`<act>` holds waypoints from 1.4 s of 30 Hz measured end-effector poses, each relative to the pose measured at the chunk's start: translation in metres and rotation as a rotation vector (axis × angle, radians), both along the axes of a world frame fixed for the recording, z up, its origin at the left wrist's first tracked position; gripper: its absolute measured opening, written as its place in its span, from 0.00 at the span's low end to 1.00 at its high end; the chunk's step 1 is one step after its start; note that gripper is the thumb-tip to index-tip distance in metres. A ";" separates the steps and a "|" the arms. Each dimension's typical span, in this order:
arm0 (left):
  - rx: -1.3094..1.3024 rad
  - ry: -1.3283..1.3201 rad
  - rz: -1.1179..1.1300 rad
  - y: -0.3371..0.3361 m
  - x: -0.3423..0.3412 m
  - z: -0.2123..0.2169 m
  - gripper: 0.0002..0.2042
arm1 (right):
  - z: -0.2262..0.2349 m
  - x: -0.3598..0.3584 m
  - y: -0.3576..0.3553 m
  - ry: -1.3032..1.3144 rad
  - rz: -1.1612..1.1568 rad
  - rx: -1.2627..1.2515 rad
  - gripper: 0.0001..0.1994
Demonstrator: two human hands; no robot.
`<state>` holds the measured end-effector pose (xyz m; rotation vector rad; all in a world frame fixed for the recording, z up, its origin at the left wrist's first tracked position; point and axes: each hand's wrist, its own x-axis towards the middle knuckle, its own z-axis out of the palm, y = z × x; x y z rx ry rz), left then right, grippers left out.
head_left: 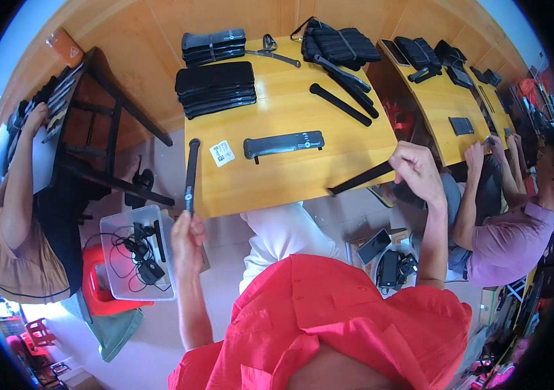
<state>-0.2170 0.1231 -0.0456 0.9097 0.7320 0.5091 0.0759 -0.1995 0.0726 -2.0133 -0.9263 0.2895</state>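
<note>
My left hand (pixel 187 242) is closed on the near end of a black strap (pixel 191 174) with small pale print. That strap stands along the left edge of the yellow table (pixel 270 188). Beyond the table's near right corner, my right hand (pixel 418 174) grips a second black strap (pixel 363 178), whose free end points left over the tabletop. Between the two hands lies a flat, dark, padded pouch-like piece (pixel 283 144) with pale print and two short tabs below. A white printed slip (pixel 222 153) rests to its left.
Stacks of black padded pieces (pixel 215 91) stand at the back left of the table. A bundle of black pieces (pixel 339 44) and loose straps (pixel 340 104) lie back right. On the floor, a clear bin (pixel 109 227) holds cables. People work at both sides; a second table (pixel 442 107) stands right.
</note>
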 end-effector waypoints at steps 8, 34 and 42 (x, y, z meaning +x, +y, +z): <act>-0.103 0.261 -0.191 -0.021 0.018 -0.064 0.22 | 0.010 -0.025 0.012 -0.095 0.000 -0.110 0.05; 0.393 0.118 -0.793 -0.027 0.086 0.001 0.07 | -0.089 -0.005 0.040 0.436 -0.037 -0.002 0.07; 0.313 0.173 -0.351 -0.016 0.118 -0.026 0.07 | -0.139 0.016 0.067 0.623 -0.195 0.206 0.04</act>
